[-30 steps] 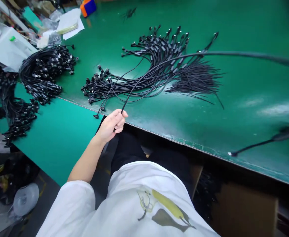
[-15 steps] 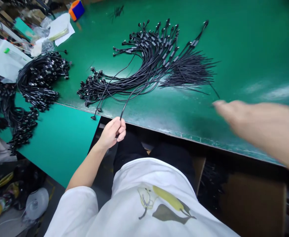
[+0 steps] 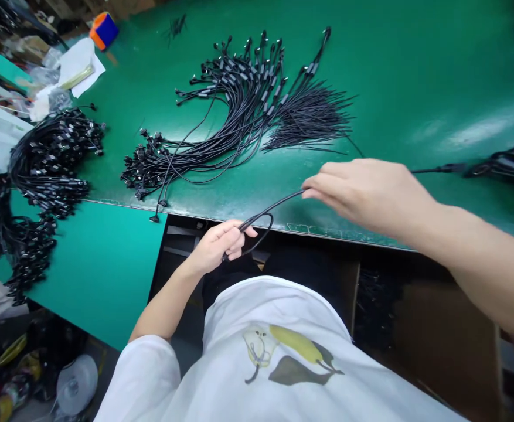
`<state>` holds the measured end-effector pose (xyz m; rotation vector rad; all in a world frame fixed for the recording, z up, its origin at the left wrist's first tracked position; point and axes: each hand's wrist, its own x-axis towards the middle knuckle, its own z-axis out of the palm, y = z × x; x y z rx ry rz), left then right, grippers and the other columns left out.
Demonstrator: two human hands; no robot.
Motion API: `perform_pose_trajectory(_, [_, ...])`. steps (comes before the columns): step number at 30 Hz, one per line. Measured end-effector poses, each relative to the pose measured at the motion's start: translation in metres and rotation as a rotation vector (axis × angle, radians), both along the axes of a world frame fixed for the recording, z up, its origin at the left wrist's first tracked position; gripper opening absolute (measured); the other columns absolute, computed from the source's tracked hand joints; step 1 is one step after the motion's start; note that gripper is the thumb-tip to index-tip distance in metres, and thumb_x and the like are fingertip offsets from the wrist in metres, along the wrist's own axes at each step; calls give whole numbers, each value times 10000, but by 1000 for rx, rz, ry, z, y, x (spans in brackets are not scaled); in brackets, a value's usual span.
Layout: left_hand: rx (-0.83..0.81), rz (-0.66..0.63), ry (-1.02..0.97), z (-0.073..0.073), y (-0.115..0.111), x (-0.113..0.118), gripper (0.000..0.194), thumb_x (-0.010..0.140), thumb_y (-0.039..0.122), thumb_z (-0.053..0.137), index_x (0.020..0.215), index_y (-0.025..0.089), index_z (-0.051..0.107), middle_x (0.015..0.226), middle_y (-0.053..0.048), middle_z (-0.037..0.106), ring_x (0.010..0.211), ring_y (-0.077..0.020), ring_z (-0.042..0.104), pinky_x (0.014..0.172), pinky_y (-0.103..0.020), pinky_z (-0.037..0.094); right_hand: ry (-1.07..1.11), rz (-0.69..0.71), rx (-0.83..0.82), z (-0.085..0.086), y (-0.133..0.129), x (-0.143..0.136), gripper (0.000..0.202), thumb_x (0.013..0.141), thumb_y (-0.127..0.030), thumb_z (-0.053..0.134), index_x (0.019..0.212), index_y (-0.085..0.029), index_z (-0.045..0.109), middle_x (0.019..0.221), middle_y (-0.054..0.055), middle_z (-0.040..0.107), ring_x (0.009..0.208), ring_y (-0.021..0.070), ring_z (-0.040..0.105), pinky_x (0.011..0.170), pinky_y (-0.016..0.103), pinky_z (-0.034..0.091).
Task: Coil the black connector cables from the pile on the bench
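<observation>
My left hand is closed around a thin black cable just off the table's front edge. A loop of that cable bulges out beside the fingers. Farther right, my right hand pinches the cable between thumb and fingertips, and a stretch of it spans both hands. Beyond my right hand a black lead runs toward a dark bundle; whether it joins the held cable is hidden. Behind my hands lies a pile of black cables with connectors at the ends, touching a heap of thin black cable ties.
The green table ends along a front edge near my lap. A black cable bundle rests at far right. More bundled cables lie at left, near papers and an orange-blue object. Another person's arm shows at far left.
My right hand has come in from the right and now grips the cable near my left hand. The held cable now forms a loop. The view has shifted to the right.
</observation>
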<state>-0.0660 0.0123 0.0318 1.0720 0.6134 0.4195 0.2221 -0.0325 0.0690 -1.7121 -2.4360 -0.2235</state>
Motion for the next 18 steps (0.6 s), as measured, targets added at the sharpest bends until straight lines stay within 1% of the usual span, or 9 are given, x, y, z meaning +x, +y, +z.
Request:
perform_pose_trajectory(2, [-133, 6, -50, 4, 7, -8, 354, 866, 477, 645, 918, 127, 664, 512, 89, 313, 415, -32, 220, 394, -153, 290, 29, -113, 11, -7, 1, 12, 422, 1031, -428, 336, 973, -178, 671, 868, 55, 667, 725, 146, 561, 540, 262, 227])
perform_pose_trajectory(3, [-179, 29, -73, 6, 10, -11, 327, 862, 449, 660, 894, 123, 669, 505, 92, 296, 408, -27, 199, 380, -140, 278, 58, -159, 21, -10, 1, 17, 414, 1027, -438, 347, 1011, -181, 671, 917, 60, 680, 769, 152, 584, 534, 258, 236])
perform_pose_trajectory(5, [-252, 117, -122, 10, 15, -17, 271, 854, 383, 682, 858, 112, 678, 504, 96, 257, 408, -24, 177, 361, -115, 263, 122, -201, 22, -16, -1, 26, 403, 1014, -463, 381, 1118, -184, 652, 996, 76, 691, 863, 165, 616, 561, 257, 302])
perform_pose_trajectory(8, [-346, 311, -206, 16, 21, -21, 203, 899, 292, 616, 904, 103, 691, 518, 93, 218, 404, -30, 175, 343, -87, 246, 183, -137, 9, -25, -6, 34, 419, 1009, -457, 400, 1243, -171, 598, 1015, 94, 688, 909, 167, 628, 639, 263, 388])
perform_pose_trajectory(10, [-387, 400, -232, 20, 24, -21, 219, 945, 228, 519, 995, 100, 689, 519, 91, 227, 387, -31, 178, 334, -78, 242, 177, -83, 43, -29, -12, 36, 386, 1019, -406, 385, 1236, -170, 600, 992, 79, 684, 864, 155, 623, 622, 256, 399])
perform_pose_trajectory(11, [-397, 420, -230, 22, 26, -20, 240, 954, 192, 480, 1037, 94, 683, 521, 90, 249, 378, -26, 184, 341, -74, 259, 158, -68, 78, -30, -14, 35, 361, 1020, -377, 386, 1216, -172, 611, 970, 67, 681, 830, 149, 616, 591, 252, 393])
perform_pose_trajectory(13, [-411, 420, -218, 24, 28, -17, 276, 952, 127, 436, 1090, 72, 669, 539, 85, 311, 369, -10, 214, 382, -65, 321, 106, -61, 147, -30, -20, 32, 312, 1011, -325, 414, 1187, -177, 624, 924, 45, 674, 770, 145, 599, 527, 251, 364])
perform_pose_trajectory(15, [-426, 413, -209, 25, 29, -13, 289, 946, 97, 419, 1094, 60, 664, 558, 78, 352, 369, 2, 250, 412, -61, 355, 61, -70, 200, -28, -24, 29, 285, 998, -300, 445, 1176, -175, 629, 898, 34, 669, 733, 147, 586, 482, 256, 330])
perform_pose_trajectory(18, [-451, 426, -215, 23, 29, -7, 270, 966, 127, 424, 1067, 70, 667, 558, 74, 358, 377, 1, 294, 371, -55, 307, 52, -67, 213, -25, -26, 27, 279, 996, -285, 449, 1171, -168, 633, 893, 27, 666, 726, 144, 586, 472, 252, 328])
